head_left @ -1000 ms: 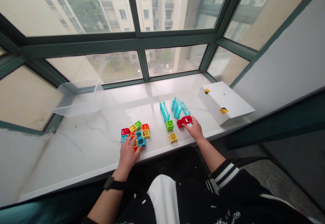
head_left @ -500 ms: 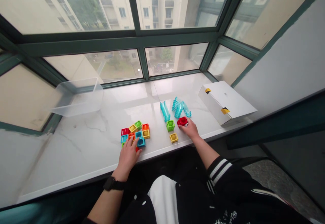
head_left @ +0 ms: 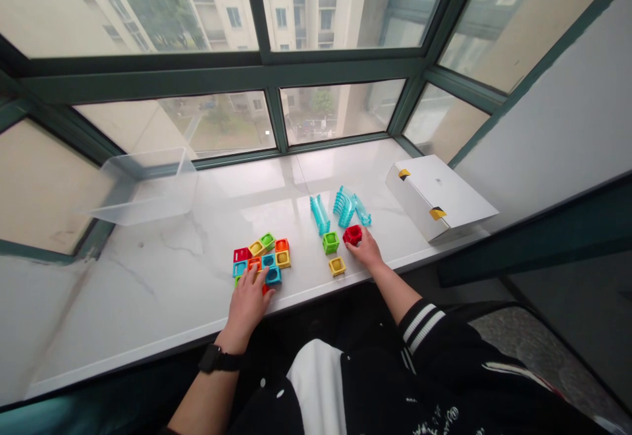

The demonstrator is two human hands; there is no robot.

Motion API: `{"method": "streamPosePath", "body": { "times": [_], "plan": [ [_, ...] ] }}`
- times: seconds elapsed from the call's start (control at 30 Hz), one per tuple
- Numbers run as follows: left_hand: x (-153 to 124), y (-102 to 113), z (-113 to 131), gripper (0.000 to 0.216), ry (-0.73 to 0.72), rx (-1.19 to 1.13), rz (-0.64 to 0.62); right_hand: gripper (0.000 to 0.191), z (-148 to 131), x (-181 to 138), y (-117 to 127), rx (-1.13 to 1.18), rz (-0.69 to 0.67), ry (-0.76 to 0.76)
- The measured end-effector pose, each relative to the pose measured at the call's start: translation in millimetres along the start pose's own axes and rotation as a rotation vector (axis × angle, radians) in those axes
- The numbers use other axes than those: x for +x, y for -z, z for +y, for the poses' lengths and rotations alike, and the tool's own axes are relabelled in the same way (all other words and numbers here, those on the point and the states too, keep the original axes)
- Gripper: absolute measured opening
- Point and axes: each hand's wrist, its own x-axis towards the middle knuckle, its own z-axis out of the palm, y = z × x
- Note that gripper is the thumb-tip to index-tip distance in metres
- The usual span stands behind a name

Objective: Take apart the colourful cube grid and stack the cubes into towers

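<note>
The right hand [head_left: 369,252] sits at lower centre-right of the frame, its fingers curled over a red block [head_left: 352,235] that rests on the white marble counter [head_left: 148,270]; it seems to be grasping the block, though the fingers hide part of it. Working well at this spot calls for a steady hold on the block's outer walls, since a green block [head_left: 330,243] stands just beside it and a yellow block [head_left: 337,266] lies near the wrist side. Teal ridged track pieces [head_left: 345,208] lie just beyond it, and a loose hand keeps these light pieces from being knocked. The left hand [head_left: 245,307], with a black watch [head_left: 213,358] on its wrist, is not clenched: its fingers [head_left: 255,276] lie extended on the near edge of a tight cluster of small hollow blocks [head_left: 261,258] in red, yellow, green, orange and blue. At the upper left, a clear plastic tub [head_left: 143,186] stands against the window, its thin walls hard to read against the glare. At the right, a closed white cardboard box [head_left: 439,197], marked with yellow-and-black tape, lies on the counter.
</note>
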Motion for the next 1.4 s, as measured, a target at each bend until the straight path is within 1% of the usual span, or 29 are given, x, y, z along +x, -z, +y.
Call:
{"method": "streamPosePath", "body": {
  "times": [0.2,0.43,0.73,1.4],
  "plan": [
    [0.3,1.6,1.4,0.060,0.009,0.009,-0.027,0.064,0.1,-0.5,-6.3,0.004,0.027,-0.007],
    [-0.2,-0.8,0.4,0.059,0.010,0.003,-0.004,0.065,1.2,-0.6,-6.4,0.013,0.030,0.000],
    [0.0,-2.8,0.0,0.059,0.001,0.018,0.005,0.068,3.8,-1.9,-17.4,0.052,0.115,-0.018],
    [0.9,-3.6,-2.1,0.059,-0.007,0.016,-0.009,0.069,6.5,-3.0,-9.2,0.031,0.072,-0.021]
  ]
}}
